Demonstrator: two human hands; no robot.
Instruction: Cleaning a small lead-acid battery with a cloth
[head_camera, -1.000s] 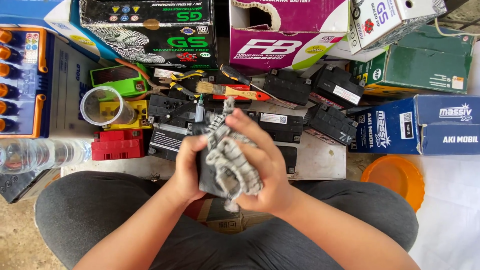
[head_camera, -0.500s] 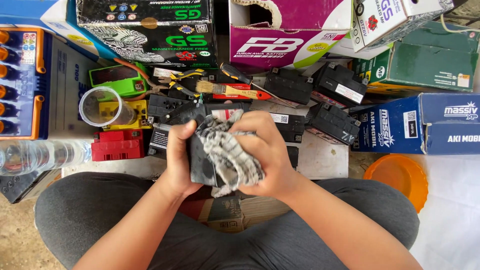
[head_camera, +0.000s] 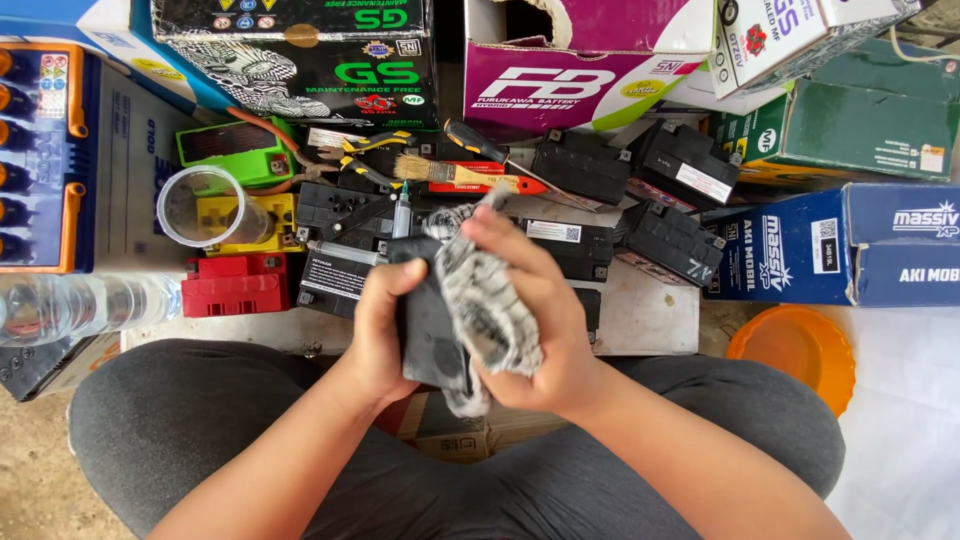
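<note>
My left hand (head_camera: 379, 335) grips a small black battery (head_camera: 428, 330) by its left side, held above my lap. My right hand (head_camera: 545, 330) presses a grey and white checked rag (head_camera: 490, 310) against the battery's right face, fingers wrapped over the cloth. The rag hides much of the battery. Just beyond my hands lie several more small black batteries (head_camera: 665, 240) on a white board (head_camera: 645, 320).
A paintbrush (head_camera: 450, 175), a screwdriver (head_camera: 472, 140) and pliers (head_camera: 365, 155) lie by the batteries. A clear cup (head_camera: 200, 207), red (head_camera: 235, 285) and green (head_camera: 235, 155) batteries and a water bottle (head_camera: 85, 308) are at left. Cardboard boxes line the back and right; an orange bowl (head_camera: 795, 360) sits at right.
My right hand has slid the rag along the battery's face, rubbing it back and forth, while my left hand tilted the battery slightly and kept its hold.
</note>
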